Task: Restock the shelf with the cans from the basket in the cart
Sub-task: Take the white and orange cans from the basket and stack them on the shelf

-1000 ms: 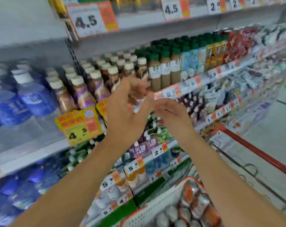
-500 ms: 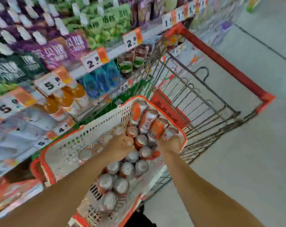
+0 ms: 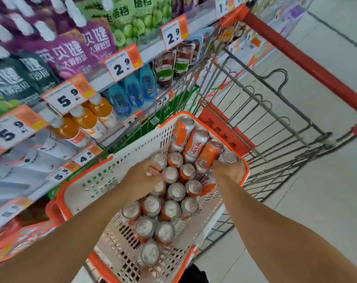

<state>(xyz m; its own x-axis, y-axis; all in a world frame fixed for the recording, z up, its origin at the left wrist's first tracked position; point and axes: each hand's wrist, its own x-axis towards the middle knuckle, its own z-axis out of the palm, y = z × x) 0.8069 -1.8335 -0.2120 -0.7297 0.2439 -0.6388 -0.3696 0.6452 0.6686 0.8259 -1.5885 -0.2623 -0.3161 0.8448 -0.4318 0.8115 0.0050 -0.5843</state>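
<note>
The round metal cans (image 3: 170,210) are orange and white with silver tops, the ones lying beyond the fingers (image 3: 153,170) showing red lettering. The perforated plastic basket (image 3: 132,152) is off-white with an orange rim. The wire cart (image 3: 275,111) is grey with a red handle bar. Shelf price tags (image 3: 122,64) are white with orange corners, black digits.

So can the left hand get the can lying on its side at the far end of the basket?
Probably yes. The left hand is already in the basket, and that lying can sits on top of the pile with nothing over it.
</note>
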